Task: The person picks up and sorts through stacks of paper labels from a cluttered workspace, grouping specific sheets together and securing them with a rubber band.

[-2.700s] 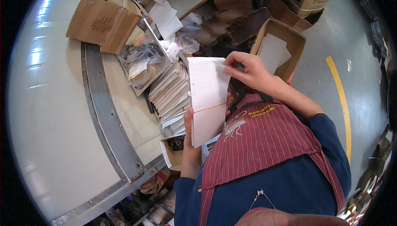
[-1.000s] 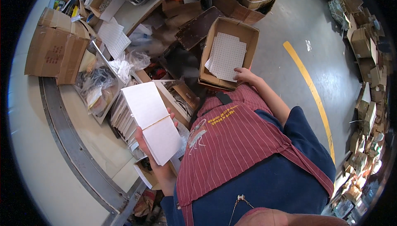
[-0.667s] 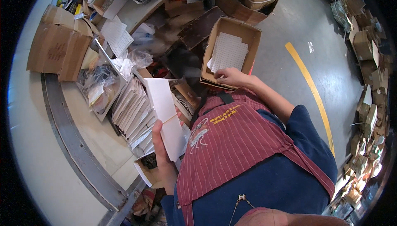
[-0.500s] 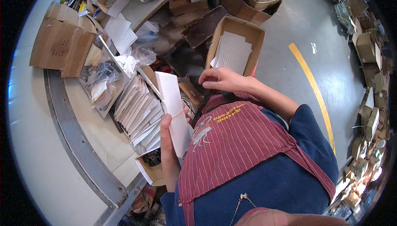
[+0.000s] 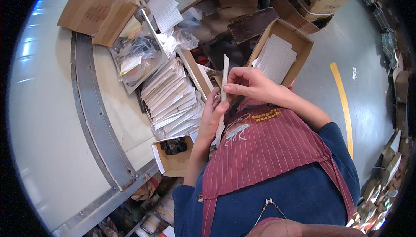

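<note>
Hands meet in front of the chest in the head view, both closed on a thin white stack of sheets (image 5: 224, 90) that stands nearly edge-on to the camera, so little of its face shows. The left hand (image 5: 212, 116) grasps the lower part of the stack, fingers wrapped round its near edge with the thumb pressed against the side, the forearm rising from the lower edge of the picture along the striped red apron (image 5: 268, 150). The right hand (image 5: 249, 85) pinches the stack higher up between thumb and fingertips, wrist bent inward and forearm coming in from the right; holding at two heights looks meant to keep the floppy sheets upright and squared. The stack sits just above the near edge of the work table (image 5: 112, 120), close beside a fanned pile of bagged white cards (image 5: 171, 100) lying to its left. A small open carton (image 5: 173, 154) rests near the left elbow. Farther off, to the right of the hands, an open cardboard box (image 5: 281, 52) on the floor holds a dotted white sheet (image 5: 277, 59). A clear plastic bag (image 5: 138, 57) and a closed brown carton (image 5: 97, 9) lie at the far left of the table.
</note>
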